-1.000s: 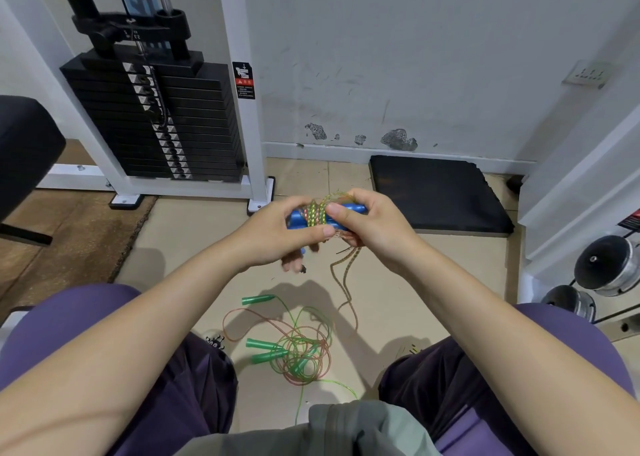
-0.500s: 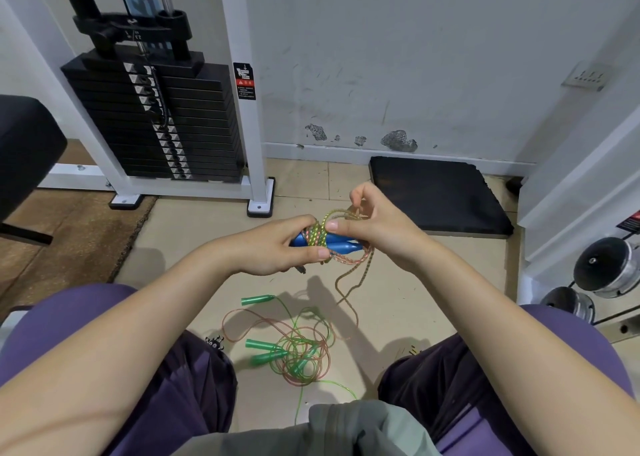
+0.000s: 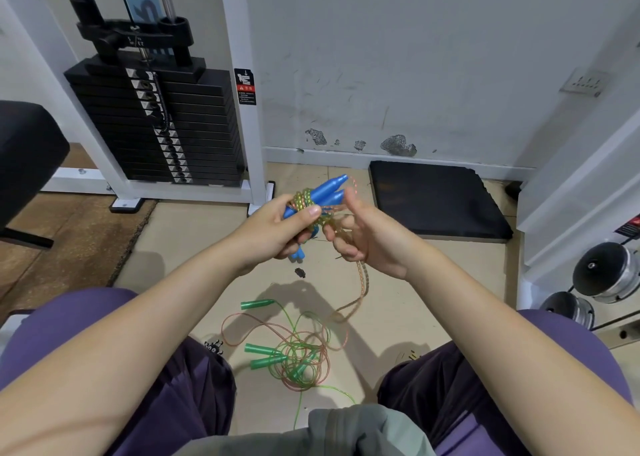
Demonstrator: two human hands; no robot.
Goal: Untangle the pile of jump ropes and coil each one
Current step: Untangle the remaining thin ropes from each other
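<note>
My left hand (image 3: 277,229) grips two blue jump-rope handles (image 3: 327,192) held side by side, tips pointing up and right. A beaded yellow-orange rope (image 3: 304,199) is wound around them. My right hand (image 3: 367,237) holds the loose end of that rope in curled fingers, thumb up; the rope's tail (image 3: 362,282) hangs to the floor. On the floor between my knees lies a tangle of green and orange ropes (image 3: 301,355) with several green handles (image 3: 258,304).
A black weight stack (image 3: 156,123) in a white frame stands at the back left. A black mat (image 3: 436,199) lies against the wall. Chrome dumbbells (image 3: 606,272) sit at the right. A black padded seat (image 3: 27,151) is at the left edge.
The blue handles have tilted from level to pointing up and right. My right hand has dropped from above the handles to their right side, drawing the rope down.
</note>
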